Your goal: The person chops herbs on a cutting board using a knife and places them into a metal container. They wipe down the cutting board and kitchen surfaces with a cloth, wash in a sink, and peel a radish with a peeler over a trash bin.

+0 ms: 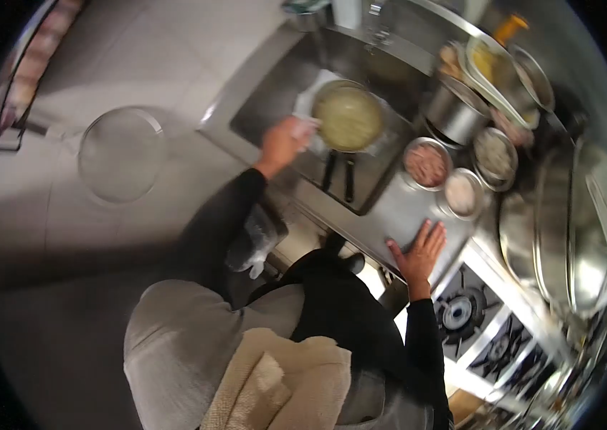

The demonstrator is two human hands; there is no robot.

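My left hand point(283, 147) reaches over the sink's front edge, its fingers curled together and smeared by motion. A pale patch shows at the fingertips; whether it is a held thing I cannot make out. Just beyond the fingers a round pan point(347, 117) with yellowish-green contents stands in the steel sink point(260, 89), on something white. Two dark handles point(349, 178) point from the pan's side toward me. My right hand point(421, 254) lies flat with spread fingers on the steel counter point(409, 221), near a bowl of pinkish pieces point(427, 164) and a bowl of white contents point(462, 194).
A gas stove point(459, 312) adjoins the counter on the right. Behind the bowls stand a metal pot point(456, 112), another small bowl point(495, 158) and large steel vessels point(561, 222). A round strainer-like hoop point(122, 155) sticks out at left. A faucet point(378, 29) rises behind the sink.
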